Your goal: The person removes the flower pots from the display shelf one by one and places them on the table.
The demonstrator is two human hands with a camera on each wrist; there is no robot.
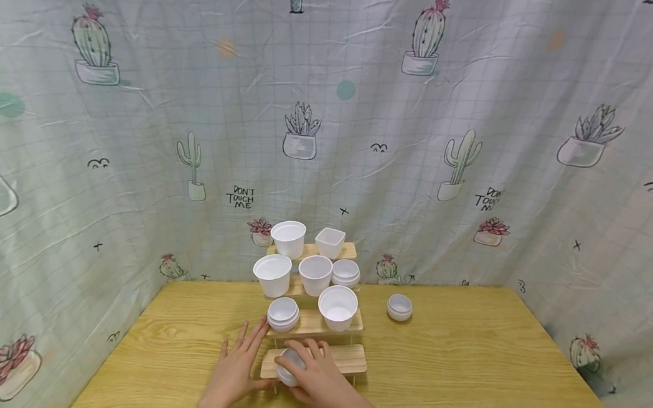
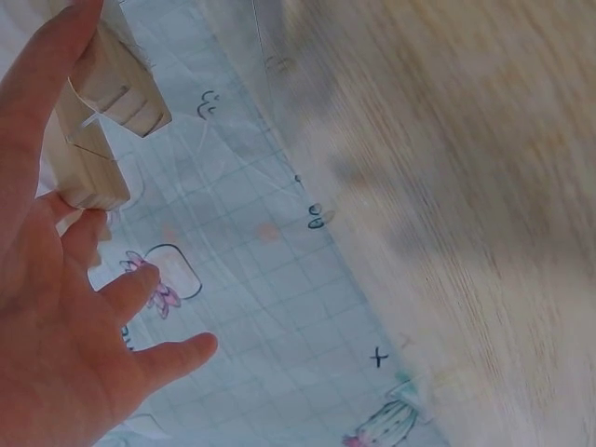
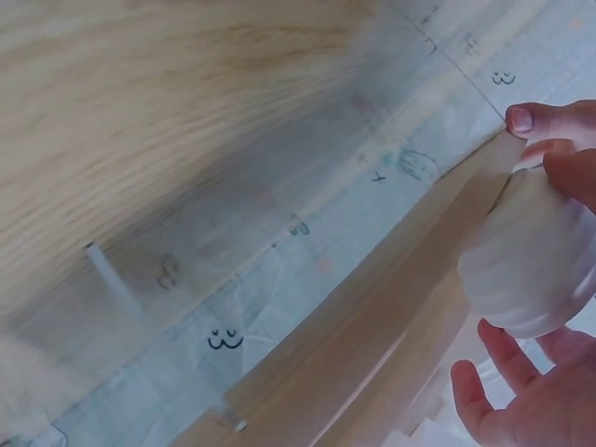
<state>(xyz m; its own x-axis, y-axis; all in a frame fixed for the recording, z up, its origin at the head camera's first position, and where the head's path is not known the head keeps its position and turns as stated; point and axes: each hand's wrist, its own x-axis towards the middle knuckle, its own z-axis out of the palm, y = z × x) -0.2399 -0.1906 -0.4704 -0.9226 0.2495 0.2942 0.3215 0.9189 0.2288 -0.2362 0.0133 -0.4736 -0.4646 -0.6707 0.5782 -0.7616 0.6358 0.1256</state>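
Note:
My right hand (image 1: pixel 323 377) grips a small round white plastic pot (image 1: pixel 289 369) at the left end of the lowest step of a wooden tiered stand (image 1: pixel 345 358). In the right wrist view, fingers and a thumb hold the ribbed white pot (image 3: pixel 529 256) from both sides, close to the step's edge. My left hand (image 1: pixel 236 368) rests against the stand's left side with its fingers spread and mostly straight. The left wrist view shows that hand (image 2: pixel 74 326) touching the ends of the wooden steps (image 2: pixel 93 172).
Higher steps carry several white containers, including a ringed pot (image 1: pixel 283 314), a tapered cup (image 1: pixel 338 309) and a square cup (image 1: pixel 330 242). Another ringed pot (image 1: pixel 400 308) stands on the wooden table (image 1: pixel 463 362) right of the stand. A cactus-print curtain (image 1: pixel 366 106) hangs behind.

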